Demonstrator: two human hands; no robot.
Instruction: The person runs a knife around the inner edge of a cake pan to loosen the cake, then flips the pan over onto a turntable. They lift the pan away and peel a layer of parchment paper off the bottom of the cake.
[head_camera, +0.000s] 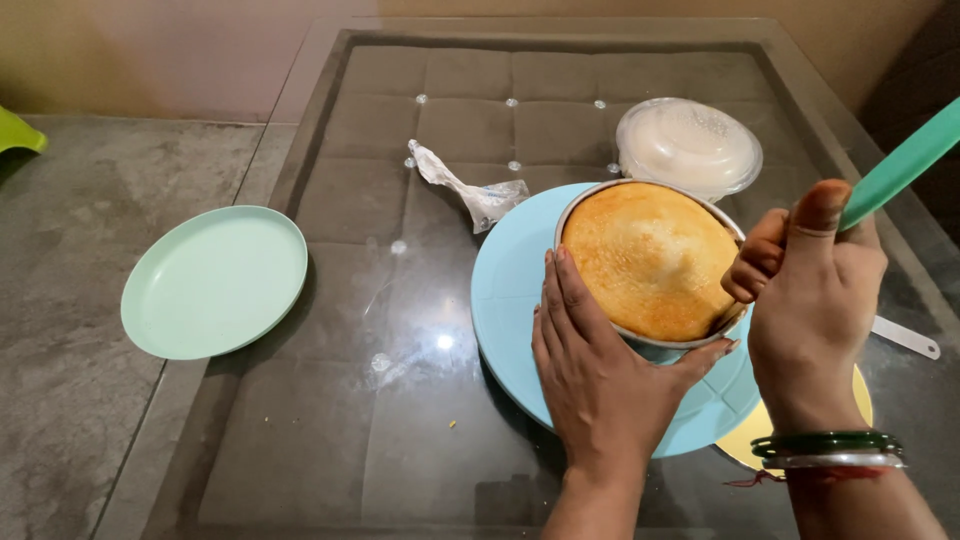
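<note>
Fingers (570, 300) of my left hand (600, 380) lie flat and spread against the near wall of the round metal cake tin (640, 335), thumb hooked along its rim, bracing it rather than gripping it. My right hand (810, 300) is curled tight around the green handle of a tool (900, 165), thumb up, at the tin's right edge; I cannot tell what the tool's working end looks like, since it is hidden behind my hand.

Largest around me is the glass worktop (400, 420), with a tufted grey surface showing through it. On it sits a light blue round board (510, 290), and the tin stands on that board, holding a golden-brown cake (650, 255). Well to the left lies a pale green plate (215, 280). Behind the tin is a clear domed lid (690, 140), and just beside the board a crumpled plastic wrapper (465, 190). A gold card disc (745, 445) peeks out under the board near my right wrist.
</note>
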